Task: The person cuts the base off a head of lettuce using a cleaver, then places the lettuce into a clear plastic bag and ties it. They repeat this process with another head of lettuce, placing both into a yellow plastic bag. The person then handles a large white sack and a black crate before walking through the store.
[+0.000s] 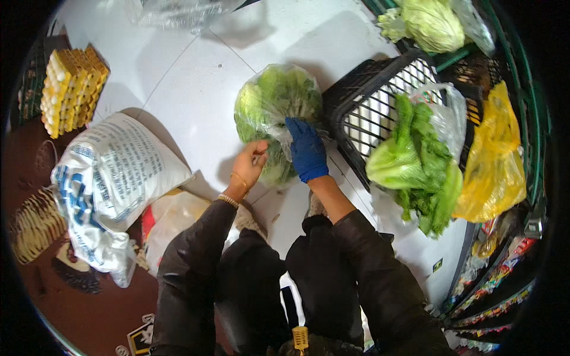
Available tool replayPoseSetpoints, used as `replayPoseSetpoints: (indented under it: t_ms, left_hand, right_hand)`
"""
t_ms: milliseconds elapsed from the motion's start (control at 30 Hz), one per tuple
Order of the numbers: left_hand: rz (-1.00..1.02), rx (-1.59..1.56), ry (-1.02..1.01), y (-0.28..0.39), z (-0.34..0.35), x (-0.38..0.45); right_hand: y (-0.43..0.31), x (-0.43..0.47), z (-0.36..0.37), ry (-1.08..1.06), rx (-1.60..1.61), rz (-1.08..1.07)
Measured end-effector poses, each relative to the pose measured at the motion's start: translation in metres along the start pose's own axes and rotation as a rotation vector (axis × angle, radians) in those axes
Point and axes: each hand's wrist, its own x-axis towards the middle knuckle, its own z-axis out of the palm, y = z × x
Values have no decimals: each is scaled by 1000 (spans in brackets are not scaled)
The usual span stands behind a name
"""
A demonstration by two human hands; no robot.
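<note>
A clear plastic bag of leafy green vegetables (278, 93) rests on the tiled floor in front of me. My right hand (307, 149), in a blue glove, lies over its gathered plastic, with the thumb hidden underneath. At the bag's near left side is my bare left hand (250, 162), wearing bracelets, its fingers curled. Whether those fingertips pinch the thin plastic cannot be made out. To the right, a loose head of leafy lettuce (407, 160) lies beside a black plastic crate (378, 95).
Stacked egg trays (73, 91) stand at the far left, behind a bulging white woven sack (120, 164) that bears writing. A yellow plastic bag (494, 164) sits right of the lettuce. Pale cabbage (434, 26) occupies a green rack (525, 80); packaged goods (494, 289) line lower shelves.
</note>
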Motion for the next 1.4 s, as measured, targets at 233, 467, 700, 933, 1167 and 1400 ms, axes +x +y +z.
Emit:
replayPoseSetpoints:
  t_ms: [233, 467, 700, 933, 1167, 1400]
  left_hand:
    - [397, -53, 49, -12, 8, 68]
    - [423, -327, 143, -12, -12, 50]
    - [678, 220, -207, -10, -34, 8]
    - [587, 645, -111, 23, -99, -45]
    - [748, -70, -525, 81, -43, -110]
    - [918, 133, -571, 134, -28, -150]
  right_hand:
    - [20, 26, 22, -9, 311, -13]
    - [-8, 12, 13, -94, 165, -401]
    - [-3, -36, -39, -223, 192, -572]
    - [65, -110, -53, -83, 448, -142]
    - [41, -99, 36, -70, 283, -316]
    - [-15, -21, 32, -328, 437, -451]
